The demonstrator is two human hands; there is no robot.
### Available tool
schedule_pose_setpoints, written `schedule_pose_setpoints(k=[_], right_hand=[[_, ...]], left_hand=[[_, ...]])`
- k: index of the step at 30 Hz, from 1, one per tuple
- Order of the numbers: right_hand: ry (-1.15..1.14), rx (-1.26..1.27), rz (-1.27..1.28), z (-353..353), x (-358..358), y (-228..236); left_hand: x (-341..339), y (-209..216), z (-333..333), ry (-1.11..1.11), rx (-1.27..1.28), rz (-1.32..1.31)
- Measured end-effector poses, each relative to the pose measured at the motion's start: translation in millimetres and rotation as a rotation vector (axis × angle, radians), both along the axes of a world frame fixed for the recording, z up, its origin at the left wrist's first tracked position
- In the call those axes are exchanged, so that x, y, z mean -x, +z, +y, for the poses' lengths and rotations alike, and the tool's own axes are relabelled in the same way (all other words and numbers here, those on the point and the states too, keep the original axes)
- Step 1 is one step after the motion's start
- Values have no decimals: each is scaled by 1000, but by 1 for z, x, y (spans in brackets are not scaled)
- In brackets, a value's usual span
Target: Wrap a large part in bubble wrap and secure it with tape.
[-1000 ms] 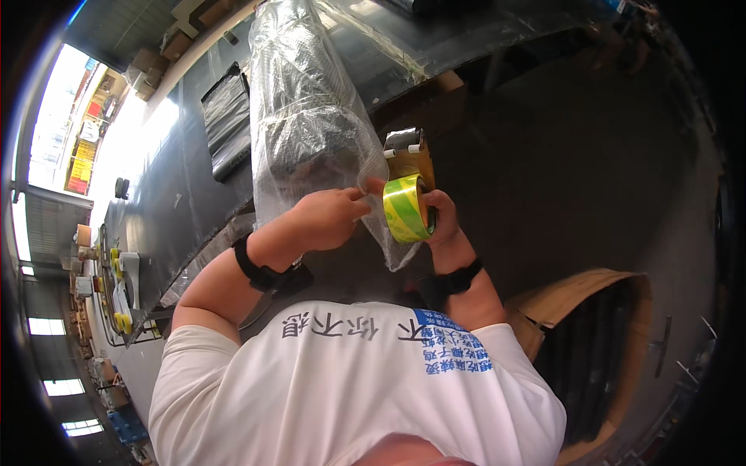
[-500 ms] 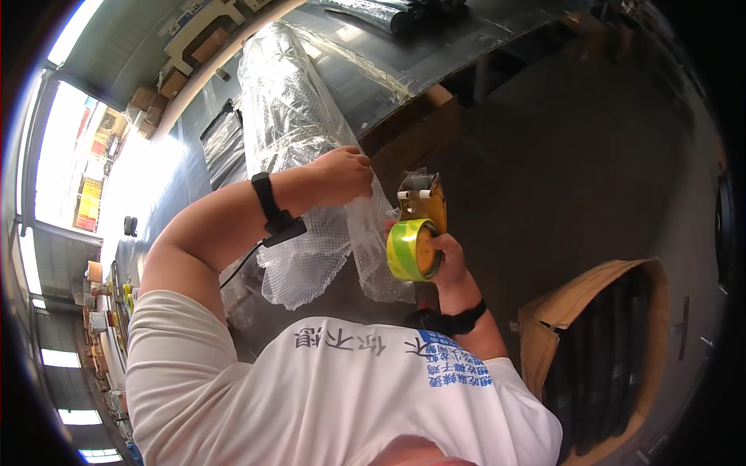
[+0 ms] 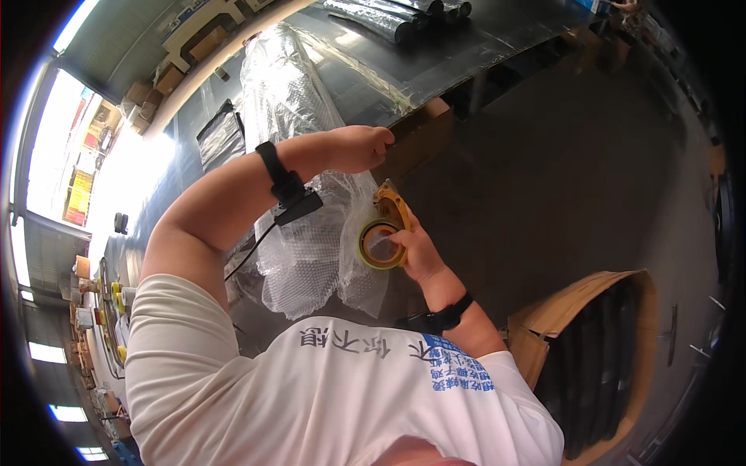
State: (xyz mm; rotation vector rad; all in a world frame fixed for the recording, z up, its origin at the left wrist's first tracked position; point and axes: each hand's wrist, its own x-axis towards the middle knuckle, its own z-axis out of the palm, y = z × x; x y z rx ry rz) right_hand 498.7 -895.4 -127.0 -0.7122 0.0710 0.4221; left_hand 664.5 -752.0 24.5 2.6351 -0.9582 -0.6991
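A long roll wrapped in clear bubble wrap (image 3: 284,85) lies on the dark table, its loose end hanging over the near edge. Across it reaches my left hand (image 3: 361,147), fingers curled closed above the wrap; whatever they hold, if anything, is too small or hidden to name. My right hand (image 3: 420,252) grips a yellow tape dispenser (image 3: 396,203) just right of the hanging wrap. The dispenser carries a roll of yellow-green tape (image 3: 367,252), turned so that its round side and hollow core show. It touches or nearly touches the plastic.
Black rolls (image 3: 373,19) lie farther back on the dark table (image 3: 373,74). A flat black packet (image 3: 223,138) is left of the wrapped roll. Under the table edge stands a cardboard box (image 3: 423,140). At lower right, an open carton (image 3: 536,334) holds several dark rolls.
My left hand has moved right and slightly up, away from the wrap's side. The tape dispenser has shifted left in my right hand and turned, showing its side rather than the tape's face.
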Motion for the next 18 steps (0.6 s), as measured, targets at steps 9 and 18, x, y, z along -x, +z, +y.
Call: schedule_pose_setpoints(k=[9, 18], right_hand=[[-221, 134, -109, 25, 20, -14], [-253, 247, -180, 30, 16, -7]], left_hand=[[-23, -36, -23, -58, -404, 409], [-29, -44, -13, -207, -277, 438]])
